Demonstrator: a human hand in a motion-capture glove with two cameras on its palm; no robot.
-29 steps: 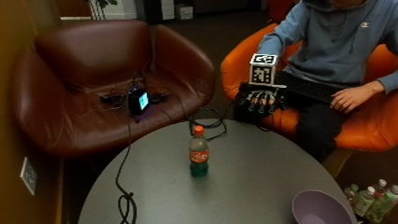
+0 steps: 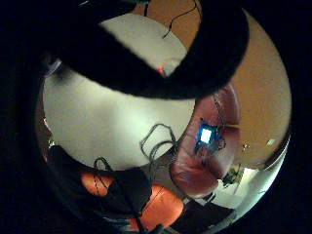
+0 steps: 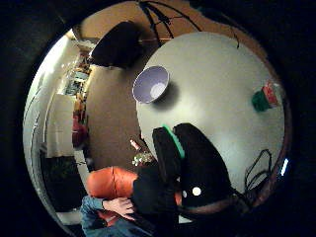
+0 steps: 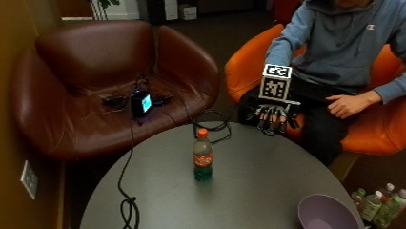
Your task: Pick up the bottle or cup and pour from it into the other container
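The round bench [image 4: 266, 191] carries the bottle [image 4: 202, 155] upright near its middle, with bare surface on every side of it. The bowl [image 4: 327, 213] sits at the bench edge, well apart from the bottle, its rim close to the lip of the bench. The hand [image 4: 274, 113] hangs over the bench edge on the person's side, fingers pointing down and relaxed, holding nothing. Between hand and bottle the bench surface is open.

Against the frame half a second earlier, bottle and bowl stand where they stood; the hand shows no clear shift at the same edge.

A cable [image 4: 126, 191] runs across the bench on the side away from the bowl and loops near its edge, and another loop [image 4: 212, 125] hangs just off the edge behind the bottle. A brown chair [image 4: 95, 71] beyond holds a small lit device [image 4: 141, 102]. The person sits in an orange chair [image 4: 244, 71], bare hand [image 4: 346, 104] on the lap. Several bottles [image 4: 379, 202] stand on the floor beside the bowl's edge of the bench.
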